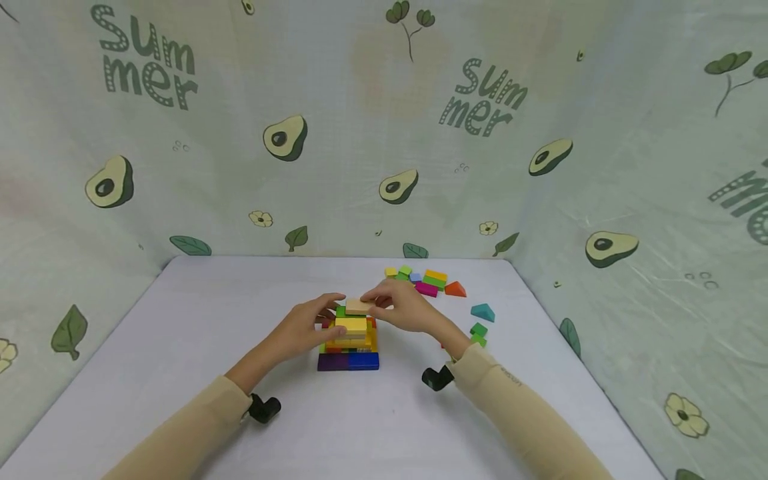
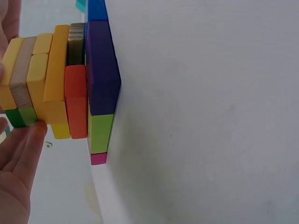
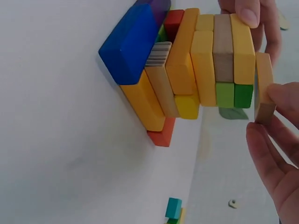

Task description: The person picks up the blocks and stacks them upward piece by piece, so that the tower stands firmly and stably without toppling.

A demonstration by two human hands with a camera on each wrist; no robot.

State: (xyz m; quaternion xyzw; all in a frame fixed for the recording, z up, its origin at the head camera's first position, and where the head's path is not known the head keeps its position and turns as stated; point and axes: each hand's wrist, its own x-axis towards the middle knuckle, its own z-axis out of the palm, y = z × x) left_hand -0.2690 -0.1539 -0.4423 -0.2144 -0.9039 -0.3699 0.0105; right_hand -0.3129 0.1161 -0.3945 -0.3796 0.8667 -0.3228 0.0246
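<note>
A layered tower of coloured toy blocks (image 1: 351, 343) stands mid-table, with a purple block (image 2: 103, 70) and a blue block (image 3: 131, 44) at the front of its base. My right hand (image 1: 408, 307) pinches a plain wooden block (image 3: 265, 81) between thumb and fingers at the top of the tower. In the right wrist view, that block stands over the green block (image 3: 243, 95); whether they touch is unclear. My left hand (image 1: 300, 327) is at the tower's left side. Its thumb touches the upper yellow block (image 3: 243, 51), while its other fingers lie along the side, partly hidden.
Loose blocks lie behind and right of the tower, among them a magenta block (image 1: 427, 289), an orange triangle (image 1: 455, 289), a teal block (image 1: 483, 312) and green blocks (image 1: 479, 330). The white table (image 1: 384, 427) meets a printed cloth backdrop (image 1: 336, 180).
</note>
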